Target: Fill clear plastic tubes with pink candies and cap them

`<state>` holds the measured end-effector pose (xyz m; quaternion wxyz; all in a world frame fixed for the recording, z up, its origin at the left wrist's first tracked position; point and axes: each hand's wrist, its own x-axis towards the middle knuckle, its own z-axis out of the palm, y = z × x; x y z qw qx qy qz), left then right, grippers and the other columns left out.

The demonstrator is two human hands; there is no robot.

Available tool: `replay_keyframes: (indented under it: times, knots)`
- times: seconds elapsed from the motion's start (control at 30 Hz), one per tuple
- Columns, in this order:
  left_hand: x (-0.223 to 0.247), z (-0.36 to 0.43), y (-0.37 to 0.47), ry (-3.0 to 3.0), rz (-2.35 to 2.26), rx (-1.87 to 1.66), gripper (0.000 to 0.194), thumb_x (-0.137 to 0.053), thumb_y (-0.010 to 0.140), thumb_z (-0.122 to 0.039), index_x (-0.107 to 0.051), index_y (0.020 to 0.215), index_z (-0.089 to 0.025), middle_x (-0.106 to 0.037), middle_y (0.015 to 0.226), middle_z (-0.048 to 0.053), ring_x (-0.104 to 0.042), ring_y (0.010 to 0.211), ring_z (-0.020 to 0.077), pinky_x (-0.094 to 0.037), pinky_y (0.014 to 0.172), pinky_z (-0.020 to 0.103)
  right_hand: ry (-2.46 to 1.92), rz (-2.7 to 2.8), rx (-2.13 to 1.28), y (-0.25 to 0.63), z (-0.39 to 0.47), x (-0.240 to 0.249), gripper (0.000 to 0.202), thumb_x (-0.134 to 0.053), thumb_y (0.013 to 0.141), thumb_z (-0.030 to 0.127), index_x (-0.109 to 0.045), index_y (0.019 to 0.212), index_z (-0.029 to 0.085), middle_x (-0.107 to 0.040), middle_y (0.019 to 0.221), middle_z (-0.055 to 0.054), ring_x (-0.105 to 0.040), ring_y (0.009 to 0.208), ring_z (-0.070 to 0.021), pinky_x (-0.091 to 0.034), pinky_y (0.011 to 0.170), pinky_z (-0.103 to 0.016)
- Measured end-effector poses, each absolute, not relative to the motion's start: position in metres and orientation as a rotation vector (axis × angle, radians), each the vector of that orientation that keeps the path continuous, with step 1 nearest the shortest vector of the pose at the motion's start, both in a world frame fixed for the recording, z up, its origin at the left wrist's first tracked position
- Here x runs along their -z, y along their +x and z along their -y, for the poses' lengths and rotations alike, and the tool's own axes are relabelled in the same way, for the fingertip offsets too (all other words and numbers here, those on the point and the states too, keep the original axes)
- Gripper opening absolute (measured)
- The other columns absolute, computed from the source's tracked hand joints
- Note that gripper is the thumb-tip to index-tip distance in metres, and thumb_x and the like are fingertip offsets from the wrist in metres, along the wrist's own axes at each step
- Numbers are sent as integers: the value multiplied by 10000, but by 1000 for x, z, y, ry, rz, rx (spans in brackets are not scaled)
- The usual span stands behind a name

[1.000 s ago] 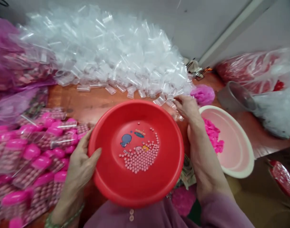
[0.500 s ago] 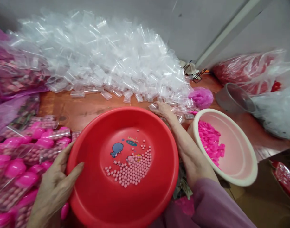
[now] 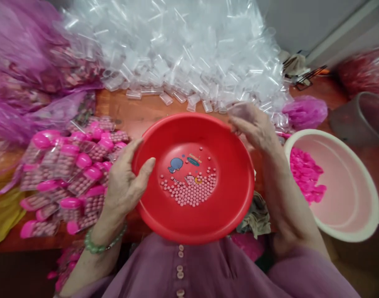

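Left hand [image 3: 125,184] gripping red basin [image 3: 164,215] rim, right hand [image 3: 254,126] pinching clear tube [image 3: 239,111] at far rim, pink beads [image 3: 189,191] inside, tube pile [image 3: 183,54] behind

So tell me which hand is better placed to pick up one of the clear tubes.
Right. The right hand is raised at the red basin's far rim, beside the clear tubes. The left hand grips the basin's near-left rim, farther away.

I see a reddish-brown wooden counter [image 3: 139,114]. Clear plastic tubes [image 3: 183,54] are heaped along the top of the frame, pink-capped filled tubes [image 3: 74,174] lie at left, and a cream basin [image 3: 357,231] rests at lower right.
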<state>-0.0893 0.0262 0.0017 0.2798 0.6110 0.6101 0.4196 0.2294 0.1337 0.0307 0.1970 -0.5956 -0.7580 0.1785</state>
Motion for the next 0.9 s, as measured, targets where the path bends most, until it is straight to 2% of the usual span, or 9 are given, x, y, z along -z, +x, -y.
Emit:
replay_keyframes:
  times: [0.07,0.13,0.23,0.33,0.5,0.63,0.77,0.83,0.9]
  knots:
    - [-15,-21,-73,1456,-1424,-1124,557,-624,908,-435,-499,1384,-173,-547,1452,146,-521,1358,261,-418,1167,453,-1476,2258,-522,198,-103,-50,451,-496,956,412,-498,1326,153,-670,1121,-114,-654,935,-236,-555,825,-401]
    - [-23,-15,-56,1300,-1227,-1093,607,-628,900,-468,-452,1416,-200,-515,1482,152,-526,1357,266,-472,1121,433,-1349,2420,-467,163,-75,-60,507,-497,945,359,-447,1400,141,-648,1205,-146,-646,1011,-256,-557,860,-405]
    - [-25,-9,-36,1120,-1021,-1066,586,-580,922,-507,-447,1410,-211,-490,1500,148,-501,1380,265,-481,1111,415,-1303,2618,-324,124,-47,-59,553,-448,945,270,-377,1468,107,-617,1229,-200,-644,976,-271,-575,777,-386]
    - [-19,-6,-29,947,-923,-1124,518,-564,935,-473,-465,1365,-203,-541,1440,134,-512,1365,246,-470,1116,389,-1239,2709,-240,111,-35,-55,590,-375,946,176,-284,1518,68,-612,1155,-208,-635,920,-263,-580,736,-378]
    - [-19,-9,-34,719,-892,-1148,422,-589,888,-388,-483,1257,-213,-646,1235,93,-674,1091,211,-576,861,317,-972,2710,-489,125,-34,-55,677,-409,934,141,-155,1560,99,-524,1282,-207,-628,995,-252,-593,822,-416]
    - [-21,-16,-38,683,-951,-1165,334,-612,791,-304,-551,1092,-174,-669,1008,53,-668,816,145,-528,658,230,-869,2559,-652,129,-43,-50,546,-468,971,180,-312,1495,183,-550,1215,-142,-625,1051,-214,-572,921,-388]
    - [-20,-17,-45,749,-1016,-1113,278,-593,792,-303,-574,1032,-163,-639,895,37,-594,722,126,-463,564,209,-784,2411,-791,126,-54,-43,469,-639,923,391,-492,1324,199,-569,1216,-130,-625,1056,-214,-574,894,-374]
    - [-21,-15,-52,855,-1090,-1080,254,-569,845,-342,-573,1035,-173,-609,823,19,-547,646,118,-438,541,224,-797,2307,-945,128,-59,-41,480,-699,868,472,-538,1220,188,-624,1117,-102,-647,948,-188,-582,818,-333]
    - [-20,-11,-63,1102,-1307,-1114,263,-573,881,-396,-583,1037,-184,-590,787,7,-533,632,125,-458,595,253,-867,2230,-1074,133,-66,-38,481,-730,828,505,-554,1138,183,-656,998,-63,-649,829,-157,-575,753,-297]
